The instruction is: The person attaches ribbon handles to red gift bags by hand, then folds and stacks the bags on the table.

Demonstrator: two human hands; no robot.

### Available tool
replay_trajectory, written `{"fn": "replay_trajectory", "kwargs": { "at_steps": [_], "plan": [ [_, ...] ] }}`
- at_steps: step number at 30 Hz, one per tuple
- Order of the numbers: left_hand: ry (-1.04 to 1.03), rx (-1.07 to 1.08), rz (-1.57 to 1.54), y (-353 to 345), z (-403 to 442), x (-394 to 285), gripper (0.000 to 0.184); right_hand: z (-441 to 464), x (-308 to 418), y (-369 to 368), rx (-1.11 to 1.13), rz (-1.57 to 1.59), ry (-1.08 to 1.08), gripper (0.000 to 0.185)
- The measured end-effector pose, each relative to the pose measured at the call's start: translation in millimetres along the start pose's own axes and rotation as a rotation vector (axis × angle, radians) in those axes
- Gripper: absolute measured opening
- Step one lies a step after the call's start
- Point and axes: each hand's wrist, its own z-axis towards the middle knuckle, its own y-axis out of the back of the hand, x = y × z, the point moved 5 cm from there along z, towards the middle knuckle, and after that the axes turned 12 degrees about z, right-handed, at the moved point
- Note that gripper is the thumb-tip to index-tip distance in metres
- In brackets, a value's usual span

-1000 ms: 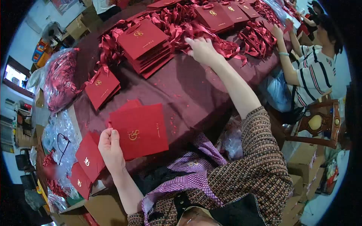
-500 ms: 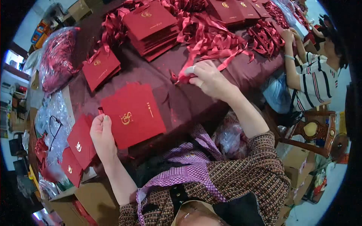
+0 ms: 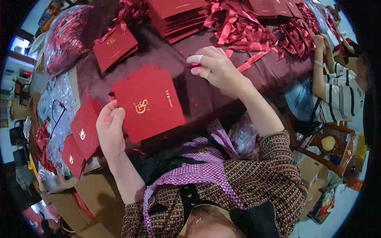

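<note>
A dark red table (image 3: 158, 53) spreads before the person, with a co-worker in a striped shirt (image 3: 339, 97) at its right side. On the table sit a heap of ribbon (image 3: 242, 33), a wrapped bundle (image 3: 67, 41) at the left and a stack (image 3: 178, 18) of red bags near the far side. The bag (image 3: 154, 115) in use is at the table's near edge, in front of the person, turned sideways: its top points left, its base right and slightly away. Its sides look nearly equal, so its long axis cannot be told. The left hand (image 3: 110, 125) is clamped on its top edge. The right hand (image 3: 218, 71), apart from the bag, has thumb and fingers pinched together on a red sliver (image 3: 193, 65); what that belongs to cannot be told. The bag's gold logo (image 3: 141, 106) lies nearer the left hand than its small print (image 3: 169, 99).
</note>
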Motion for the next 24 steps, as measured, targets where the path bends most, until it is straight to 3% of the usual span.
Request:
{"fn": "replay_trajectory", "kwargs": {
  "at_steps": [3, 5, 9, 13, 18, 24],
  "plan": [
    [-0.009, -0.01, 0.102, -0.6, -6.9, -8.2, 0.034, 3.5, -15.8, -21.2, 0.116, -0.219, -0.062, 0.013],
    [-0.016, 0.0, 0.106, -2.1, -9.6, -11.1, 0.034, 7.8, -14.8, -18.1, -0.03, -0.11, 0.034, 0.012],
    [-0.011, -0.003, 0.074, -5.5, -12.1, -12.6, 0.032, 21.3, 15.5, -8.6, -0.177, 0.161, -0.07, 0.013],
    [-0.035, -0.018, 0.077, -12.0, -14.8, -15.2, 0.031, 32.2, 58.3, -25.4, -0.055, 0.613, -0.217, 0.014],
    [-0.086, -0.051, 0.166, -15.7, -21.6, -23.2, 0.031, 43.4, 80.9, -68.3, 0.015, 0.592, 0.078, 0.012],
    [-0.168, -0.085, 0.25, -16.2, -27.2, -26.8, 0.03, 50.8, 86.7, -78.6, 0.174, 0.532, -0.078, 0.017]
  ]
}}
